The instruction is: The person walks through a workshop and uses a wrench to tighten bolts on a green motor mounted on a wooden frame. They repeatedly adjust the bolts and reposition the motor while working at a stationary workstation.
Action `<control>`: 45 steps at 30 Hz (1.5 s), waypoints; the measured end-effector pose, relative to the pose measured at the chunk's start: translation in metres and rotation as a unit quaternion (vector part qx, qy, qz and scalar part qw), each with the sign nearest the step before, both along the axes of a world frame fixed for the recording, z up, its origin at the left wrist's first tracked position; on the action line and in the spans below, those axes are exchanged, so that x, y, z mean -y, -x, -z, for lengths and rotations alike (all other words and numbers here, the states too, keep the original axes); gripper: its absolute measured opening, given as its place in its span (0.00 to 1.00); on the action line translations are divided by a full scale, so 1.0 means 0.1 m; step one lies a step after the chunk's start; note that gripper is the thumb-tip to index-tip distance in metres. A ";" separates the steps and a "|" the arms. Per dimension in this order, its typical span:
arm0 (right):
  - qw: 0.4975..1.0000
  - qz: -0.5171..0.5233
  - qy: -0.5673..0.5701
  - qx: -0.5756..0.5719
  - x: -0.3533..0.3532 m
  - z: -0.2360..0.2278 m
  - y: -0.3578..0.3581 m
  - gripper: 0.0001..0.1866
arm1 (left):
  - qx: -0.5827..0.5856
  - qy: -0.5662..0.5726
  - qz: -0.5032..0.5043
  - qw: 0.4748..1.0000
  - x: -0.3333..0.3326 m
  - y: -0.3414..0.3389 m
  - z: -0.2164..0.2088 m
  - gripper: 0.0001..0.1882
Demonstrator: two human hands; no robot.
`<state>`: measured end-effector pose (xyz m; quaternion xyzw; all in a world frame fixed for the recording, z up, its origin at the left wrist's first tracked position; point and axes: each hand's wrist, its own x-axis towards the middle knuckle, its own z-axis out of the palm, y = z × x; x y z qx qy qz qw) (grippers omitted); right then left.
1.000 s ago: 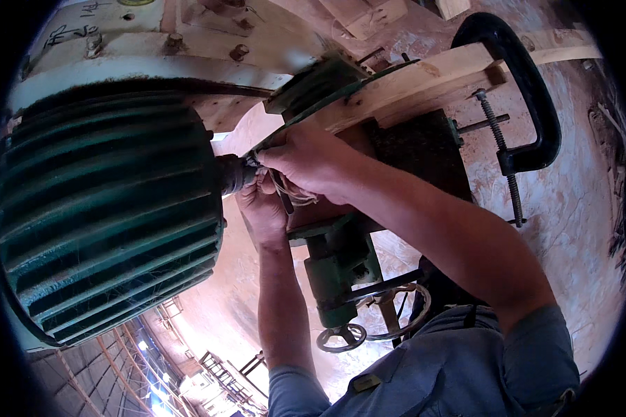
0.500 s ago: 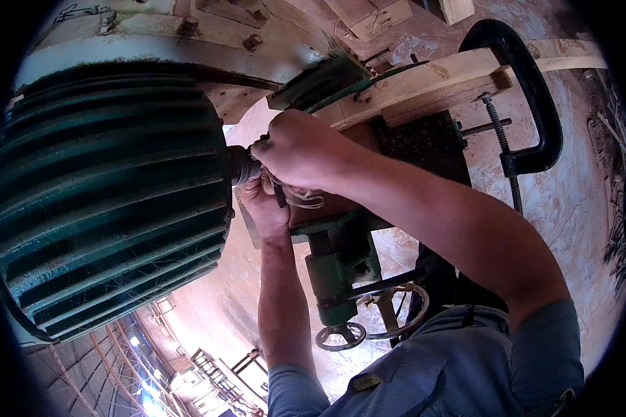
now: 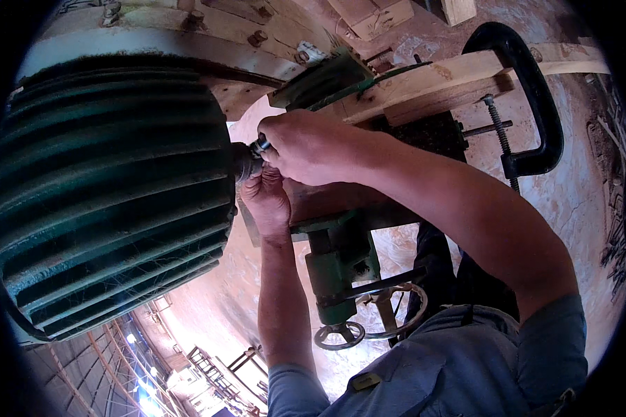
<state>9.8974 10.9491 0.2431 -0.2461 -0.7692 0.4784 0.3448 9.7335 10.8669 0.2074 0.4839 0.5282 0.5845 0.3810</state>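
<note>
so your right hand (image 3: 313,147) has slid in tighter and is clamped on the small dark shaft end (image 3: 247,160) poking out of the big green ribbed motor (image 3: 111,201), left hand (image 3: 266,201) cupped just under it, looks like you're mid-turn.

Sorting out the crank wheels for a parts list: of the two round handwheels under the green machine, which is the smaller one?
The small dark handwheel at the green column's foot; the larger spoked handwheel sits right of it.
</note>
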 end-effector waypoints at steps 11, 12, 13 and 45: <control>0.997 0.041 -0.059 -0.013 0.07 -0.02 -0.07 0.08 | 0.031 0.002 0.005 1.000 0.00 -0.11 -0.10 0.05; 0.993 0.064 -0.099 0.007 0.08 -0.02 -0.05 0.09 | 0.024 -0.006 -0.017 1.000 -0.03 -0.13 -0.08 0.05; 0.986 0.087 -0.138 0.027 0.09 -0.01 -0.03 0.09 | 0.016 -0.014 -0.039 0.999 -0.03 -0.14 -0.06 0.05; 0.969 0.087 -0.231 0.017 0.05 0.13 -0.06 0.15 | 0.014 -0.024 0.005 1.000 -0.04 -0.17 -0.14 0.07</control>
